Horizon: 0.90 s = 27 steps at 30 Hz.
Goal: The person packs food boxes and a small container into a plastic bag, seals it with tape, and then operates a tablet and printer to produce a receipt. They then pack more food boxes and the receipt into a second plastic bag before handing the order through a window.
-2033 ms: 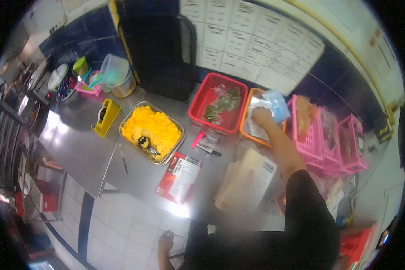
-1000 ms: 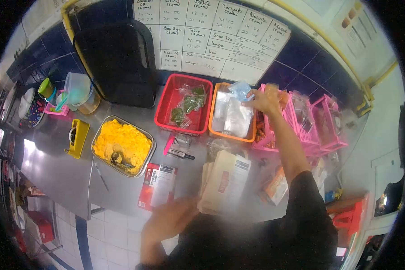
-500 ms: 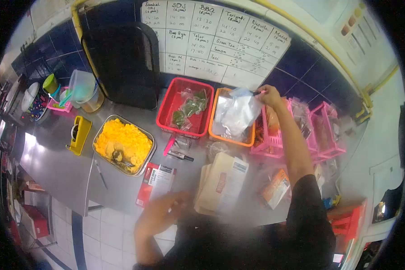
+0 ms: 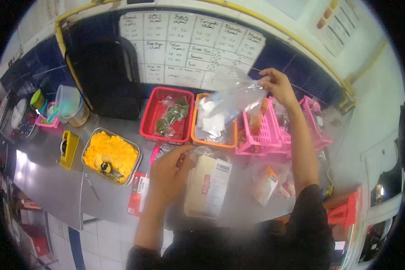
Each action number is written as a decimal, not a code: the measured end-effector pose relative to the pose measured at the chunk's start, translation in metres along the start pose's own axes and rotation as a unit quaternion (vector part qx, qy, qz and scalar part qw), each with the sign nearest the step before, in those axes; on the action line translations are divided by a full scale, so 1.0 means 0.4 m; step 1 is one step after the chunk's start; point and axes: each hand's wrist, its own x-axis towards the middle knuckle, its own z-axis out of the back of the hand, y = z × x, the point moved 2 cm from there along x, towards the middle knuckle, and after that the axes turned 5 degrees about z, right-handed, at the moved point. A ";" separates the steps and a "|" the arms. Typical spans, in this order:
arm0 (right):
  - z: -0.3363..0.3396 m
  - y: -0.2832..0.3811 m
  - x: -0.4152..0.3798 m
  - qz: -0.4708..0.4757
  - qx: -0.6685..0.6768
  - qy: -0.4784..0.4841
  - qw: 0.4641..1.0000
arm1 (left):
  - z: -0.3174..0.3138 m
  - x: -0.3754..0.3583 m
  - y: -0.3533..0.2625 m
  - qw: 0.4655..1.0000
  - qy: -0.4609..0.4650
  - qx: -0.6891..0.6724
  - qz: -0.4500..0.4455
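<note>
My right hand [image 4: 276, 87], raised at the back of the table, pinches a clear plastic bag [image 4: 243, 90] by its edge. The bag hangs over an orange basket [image 4: 214, 145] with white plastic inside. My left hand [image 4: 171, 173] is held above the front of the table with its fingers curled and thumb against them; whether anything is between them I cannot make out. Just right of it lies a stack of brown paper bags [image 4: 195, 189] with a printed slip [image 4: 221, 180] on top. Clear plastic [image 4: 207, 151] shows beyond the fingertips.
A red basket [image 4: 146, 123] holds small clear packets with green contents. A metal tray [image 4: 139, 157] of yellow food is at left, near a yellow tape dispenser [image 4: 68, 150]. Pink baskets [image 4: 274, 137] stand at right. A red-and-white box [image 4: 137, 193] lies at the front.
My right hand has lifted the clear bag up from the orange basket. My left hand has moved forward and up, close to the paper bags. The view has shifted slightly right.
</note>
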 end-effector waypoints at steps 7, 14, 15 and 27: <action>-0.051 0.269 -0.255 0.048 0.164 0.025 0.985 | -0.115 0.100 -0.209 0.899 -0.194 0.209 -0.334; 0.066 0.283 -0.415 0.005 0.313 -0.075 0.947 | -0.272 0.062 -0.176 0.945 0.139 0.002 -0.295; 0.089 0.246 -0.437 0.009 0.342 -0.080 0.936 | -0.289 0.039 -0.178 0.944 0.143 0.012 -0.296; 0.166 -0.133 -0.806 0.063 0.100 -0.143 0.983 | -0.584 -0.198 -0.300 0.990 0.112 -0.085 0.021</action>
